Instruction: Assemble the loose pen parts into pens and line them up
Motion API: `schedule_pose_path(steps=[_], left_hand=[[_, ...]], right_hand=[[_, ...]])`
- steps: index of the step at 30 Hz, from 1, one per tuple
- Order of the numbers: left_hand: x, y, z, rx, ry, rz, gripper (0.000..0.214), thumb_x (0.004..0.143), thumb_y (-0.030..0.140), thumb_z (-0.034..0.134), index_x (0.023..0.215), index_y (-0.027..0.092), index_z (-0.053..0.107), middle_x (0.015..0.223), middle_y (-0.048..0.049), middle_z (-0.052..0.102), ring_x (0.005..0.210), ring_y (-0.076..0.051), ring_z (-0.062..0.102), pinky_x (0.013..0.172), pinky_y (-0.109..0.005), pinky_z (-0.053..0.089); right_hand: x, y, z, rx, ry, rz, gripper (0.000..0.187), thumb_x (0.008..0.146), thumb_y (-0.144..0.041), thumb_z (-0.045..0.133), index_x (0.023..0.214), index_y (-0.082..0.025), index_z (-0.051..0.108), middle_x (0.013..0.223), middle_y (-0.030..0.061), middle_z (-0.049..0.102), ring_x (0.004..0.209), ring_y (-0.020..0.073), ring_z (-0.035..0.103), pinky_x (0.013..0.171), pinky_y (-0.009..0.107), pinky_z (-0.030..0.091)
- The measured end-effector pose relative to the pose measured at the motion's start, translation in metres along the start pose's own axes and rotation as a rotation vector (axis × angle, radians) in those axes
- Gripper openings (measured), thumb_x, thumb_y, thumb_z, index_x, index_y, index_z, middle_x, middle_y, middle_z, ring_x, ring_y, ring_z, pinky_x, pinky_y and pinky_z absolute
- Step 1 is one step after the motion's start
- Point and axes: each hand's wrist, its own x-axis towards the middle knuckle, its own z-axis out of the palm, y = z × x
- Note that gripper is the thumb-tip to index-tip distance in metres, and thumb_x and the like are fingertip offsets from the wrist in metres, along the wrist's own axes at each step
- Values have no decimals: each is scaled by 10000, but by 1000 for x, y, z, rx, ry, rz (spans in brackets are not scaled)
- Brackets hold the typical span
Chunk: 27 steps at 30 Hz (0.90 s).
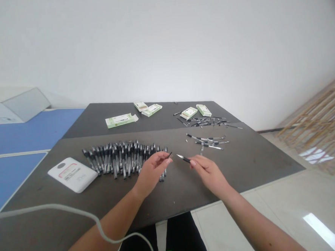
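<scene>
My left hand (152, 172) pinches a thin black pen refill (168, 156) between its fingertips. My right hand (208, 173) grips a black pen (183, 159) with a silver tip, pointing left toward the refill, and the two stay a little apart. Just behind my left hand lies a dense fanned row of several black pens (124, 159). A smaller loose group of pens and pen parts (205, 142) lies beyond my right hand. More scattered pen parts (204, 121) lie farther back, near several small white-and-green cartons (120, 120).
The pens lie on a dark grey table (176, 181). A flat white device (72, 175) sits at its left, and a grey cable (61, 209) crosses above my left forearm. Blue surfaces (24, 149) lie left, with a wooden lattice (317, 124) and a tiled floor (275, 209) right.
</scene>
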Motion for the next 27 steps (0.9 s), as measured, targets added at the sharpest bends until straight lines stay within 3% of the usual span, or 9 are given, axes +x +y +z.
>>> schedule_pose_path(steps=[4, 16, 21, 27], left_hand=[[-2, -2, -1, 69, -29, 40, 243, 801, 363, 585, 963, 190, 637, 933, -43, 694, 902, -180, 646, 847, -319, 490], [-2, 6, -2, 375, -131, 281, 177, 827, 281, 559, 916, 212, 696, 935, -47, 695, 895, -180, 627, 847, -304, 478], [-2, 5, -2, 433, -123, 302, 196, 834, 285, 550, 929, 215, 706, 932, -50, 710, 903, -188, 636, 869, -316, 474], [2, 4, -6, 452, -179, 215, 224, 837, 311, 530, 943, 223, 707, 951, -35, 720, 889, -185, 650, 821, -295, 497]], right_hand=[[-3, 1, -11, -208, 0, -66, 304, 931, -361, 418, 993, -232, 686, 857, 52, 655, 803, 180, 608, 706, 282, 442], [1, -2, -15, -515, -124, -222, 313, 943, -341, 413, 1089, -249, 675, 927, 59, 678, 835, 180, 617, 716, 273, 449], [1, 5, -1, -451, -94, -199, 322, 949, -337, 401, 1044, -240, 693, 896, 60, 675, 815, 174, 613, 713, 270, 449], [-1, 18, 16, -172, -97, -83, 289, 927, -344, 441, 992, -241, 704, 854, 46, 652, 806, 164, 604, 717, 265, 445]])
